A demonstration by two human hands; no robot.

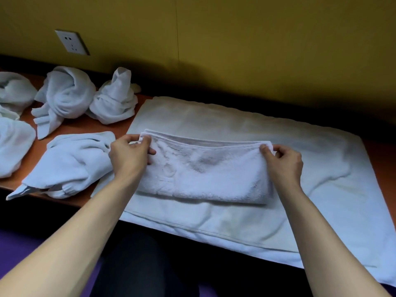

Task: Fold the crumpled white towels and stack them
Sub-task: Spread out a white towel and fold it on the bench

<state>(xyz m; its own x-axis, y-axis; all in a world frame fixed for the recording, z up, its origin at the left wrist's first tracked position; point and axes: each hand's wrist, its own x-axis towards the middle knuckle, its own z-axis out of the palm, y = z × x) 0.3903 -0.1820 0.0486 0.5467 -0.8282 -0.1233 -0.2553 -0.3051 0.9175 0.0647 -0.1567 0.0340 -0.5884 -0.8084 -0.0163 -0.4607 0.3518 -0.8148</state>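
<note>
- Folding of one small towel (203, 174) is judged to be the step in hand; it lies doubled into a long band on the large spread towel (278, 129), which is taken as the landmark here.
- Nearest the person, the near hem of the large spread towel is seen hanging slightly over the front edge of the counter (70, 127), so little room is left on that side for drawing the band closer.
- The band's folded edge is turned to the near side, and its two open hems lie on the far side.
- The far left corner of the band is pinched by the left hand (128, 155) between thumb and curled fingers; the far right corner is pinched likewise by the right hand (285, 161).
- The next move is judged to call for a fold across the length, one end carried over to the other with corners matched; alternatively the hems may first be aligned.
- Open cloth is left to the right of the band and beyond it, enough for such a fold to be laid flat.
- Just left of the large spread towel, a crumpled towel (70, 163) lies touching its edge, close to the left wrist, and could be caught by a sweep.
- Farther left and back, more crumpled towels (64, 97) wait; no finished stack can be seen.
- Beyond everything the wall (235, 50) closes the far side.
</note>
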